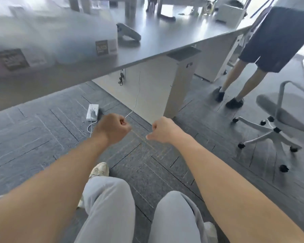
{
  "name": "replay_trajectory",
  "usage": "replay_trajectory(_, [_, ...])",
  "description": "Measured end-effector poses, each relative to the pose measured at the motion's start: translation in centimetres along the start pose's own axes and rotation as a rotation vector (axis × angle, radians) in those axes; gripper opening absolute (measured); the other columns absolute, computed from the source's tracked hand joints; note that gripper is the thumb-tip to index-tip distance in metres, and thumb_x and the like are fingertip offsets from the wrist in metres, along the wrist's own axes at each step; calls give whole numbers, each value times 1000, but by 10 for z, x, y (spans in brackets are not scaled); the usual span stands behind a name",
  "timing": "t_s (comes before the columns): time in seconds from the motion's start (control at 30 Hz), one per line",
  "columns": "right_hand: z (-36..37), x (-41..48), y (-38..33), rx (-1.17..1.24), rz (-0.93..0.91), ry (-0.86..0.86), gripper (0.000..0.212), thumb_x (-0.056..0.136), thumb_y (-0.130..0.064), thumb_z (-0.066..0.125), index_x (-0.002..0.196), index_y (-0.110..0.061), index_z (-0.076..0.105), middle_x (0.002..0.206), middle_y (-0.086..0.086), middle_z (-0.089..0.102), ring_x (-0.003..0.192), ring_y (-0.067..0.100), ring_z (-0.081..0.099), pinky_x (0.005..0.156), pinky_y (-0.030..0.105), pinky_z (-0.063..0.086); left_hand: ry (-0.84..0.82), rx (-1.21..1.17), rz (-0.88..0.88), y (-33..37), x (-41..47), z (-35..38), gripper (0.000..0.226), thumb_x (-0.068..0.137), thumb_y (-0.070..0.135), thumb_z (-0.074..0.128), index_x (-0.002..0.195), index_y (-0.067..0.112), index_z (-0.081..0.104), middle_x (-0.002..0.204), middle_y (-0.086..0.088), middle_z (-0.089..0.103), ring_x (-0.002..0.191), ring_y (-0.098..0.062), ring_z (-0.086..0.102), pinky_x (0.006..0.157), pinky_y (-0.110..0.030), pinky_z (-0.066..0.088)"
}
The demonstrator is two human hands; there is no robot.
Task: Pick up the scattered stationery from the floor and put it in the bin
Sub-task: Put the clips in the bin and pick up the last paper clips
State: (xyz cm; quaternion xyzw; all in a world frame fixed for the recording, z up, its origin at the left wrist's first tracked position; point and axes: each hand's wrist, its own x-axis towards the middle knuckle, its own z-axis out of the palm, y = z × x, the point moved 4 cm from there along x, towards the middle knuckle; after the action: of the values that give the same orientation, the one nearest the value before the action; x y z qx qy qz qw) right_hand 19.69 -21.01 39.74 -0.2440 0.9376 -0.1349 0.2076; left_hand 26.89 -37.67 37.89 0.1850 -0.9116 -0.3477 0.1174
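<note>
Stapler (128, 33) lies far off on the table (165, 42) beside a clear box (60, 32). Left hand (112, 128) and right hand (162, 129) are clenched fists above the near carpet (42, 130); I cannot tell if they hold anything.

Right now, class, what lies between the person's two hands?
In the head view, grey carpet shows between the left hand and right hand, crossed by faint thin yellowish lines too blurred to identify.

Both bare forearms reach forward over bent knees, side by side. The left hand (112, 128) is curled into a fist, knuckles up; the right hand (162, 129) is curled likewise, thumb and forefinger pinched toward the left
</note>
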Motion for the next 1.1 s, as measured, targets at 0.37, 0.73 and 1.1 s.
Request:
replay_trajectory(0.37, [-64, -140, -116, -90, -243, 218, 18, 86, -29, 69, 80, -16, 58, 88, 5, 60, 82, 23, 54, 71, 29, 44, 238, 48, 135, 43, -102, -154, 36, 69, 25, 62, 46, 14, 38, 44, 5, 34, 51, -23, 35, 50, -28, 33])
replay_trajectory(0.73, [-82, -162, -240, 231, -602, 299, 47, 77, -24, 80, 60, -19, 36, 58, -4, 35, 54, 14, 33, 50, 26, 29, 371, 63, 134, 10, -147, -304, 35, 77, 31, 64, 52, 15, 45, 50, 7, 42, 49, -13, 38, 50, -26, 33])
replay_trajectory(1.1, [-70, -58, -391, 451, -817, 41, 47, 77, -17, 81, 57, -20, 38, 46, -13, 35, 43, 6, 29, 43, 19, 24, 430, -17, 86, -93, -87, -403, 41, 80, 17, 69, 48, 20, 43, 48, 9, 38, 46, -10, 34, 49, -26, 29])
